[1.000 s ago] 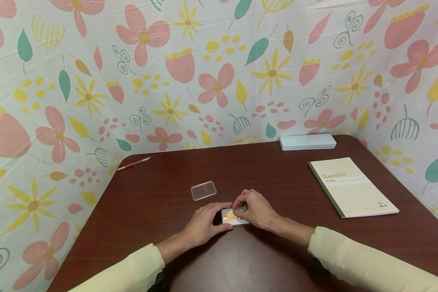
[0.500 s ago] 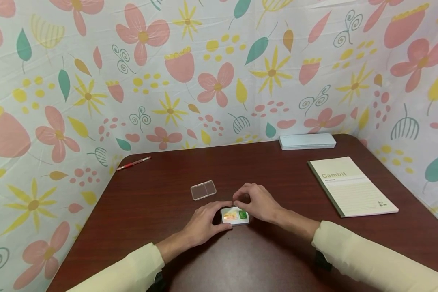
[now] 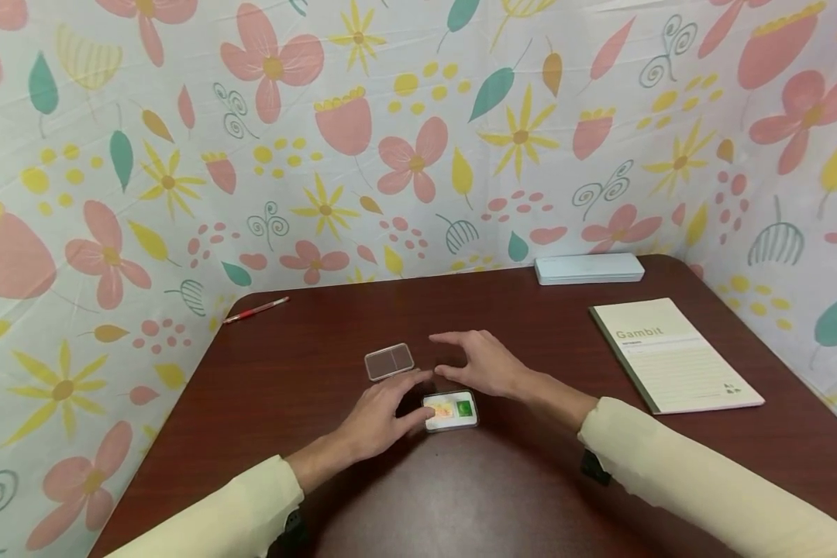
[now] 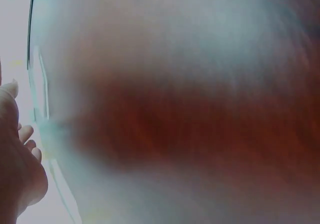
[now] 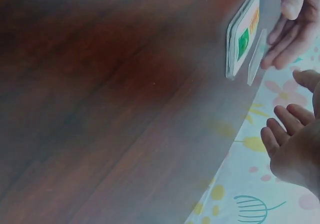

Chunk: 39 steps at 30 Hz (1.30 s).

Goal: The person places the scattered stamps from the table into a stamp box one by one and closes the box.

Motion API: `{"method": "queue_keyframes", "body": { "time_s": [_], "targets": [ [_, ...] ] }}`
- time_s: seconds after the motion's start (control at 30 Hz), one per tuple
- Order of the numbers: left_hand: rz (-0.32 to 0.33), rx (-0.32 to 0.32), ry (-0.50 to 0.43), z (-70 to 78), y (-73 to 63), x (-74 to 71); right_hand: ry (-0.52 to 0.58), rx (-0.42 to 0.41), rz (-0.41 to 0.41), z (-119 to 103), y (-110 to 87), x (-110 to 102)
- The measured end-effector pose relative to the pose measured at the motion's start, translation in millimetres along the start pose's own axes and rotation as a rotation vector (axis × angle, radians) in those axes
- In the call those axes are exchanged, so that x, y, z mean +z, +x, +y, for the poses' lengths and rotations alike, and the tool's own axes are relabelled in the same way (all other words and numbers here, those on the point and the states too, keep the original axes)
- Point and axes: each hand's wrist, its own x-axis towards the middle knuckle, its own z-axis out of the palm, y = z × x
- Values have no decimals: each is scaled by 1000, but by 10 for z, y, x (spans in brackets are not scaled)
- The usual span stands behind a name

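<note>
A small shallow case [image 3: 453, 422] with a white inside lies on the table, an orange-yellow picture at its left and a green square at its right. My left hand [image 3: 373, 415] is beside it, fingers extended and the thumb over the case's left edge; whether it touches is unclear. Behind the case lies a clear plastic lid [image 3: 382, 364], partly behind my left fingers. My right hand [image 3: 488, 364] hovers beyond the case, thumb and index finger apart, nothing between them. In the right wrist view the case [image 5: 242, 46] and the clear lid [image 5: 256, 59] appear near both hands.
A red pen [image 3: 256, 310] lies at the table's back left. At the back right stands a pale blue pencil case [image 3: 589, 270], and a notebook [image 3: 673, 356] lies nearer on the right. Flowered cloth [image 3: 418, 155] hangs behind the table. The left wrist view is mostly blurred.
My right hand has let go of the case's far edge and moved back, its fingers spreading. My left hand has loosened from the case and shifted toward the clear lid.
</note>
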Motion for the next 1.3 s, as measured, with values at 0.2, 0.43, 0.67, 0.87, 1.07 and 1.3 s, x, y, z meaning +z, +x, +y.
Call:
{"method": "queue_keyframes", "body": {
  "time_s": [0.2,0.43,0.67,0.87,1.07,1.3],
  "targets": [
    [54,11,65,-151,-17,-198,0,-2,-83,38,126,69],
    [98,6,144,-389,-13,-349,-29,-19,-147,65,240,220],
    [75,-60,205,-554,10,-390,-24,-11,-158,99,371,344],
    [60,-95,229,-618,25,-392,-30,-3,-148,111,460,373],
    [55,-140,223,-667,29,-384,-24,24,-153,132,523,381],
    [56,-160,224,-706,22,-357,-43,56,-183,140,589,426]
  ]
}}
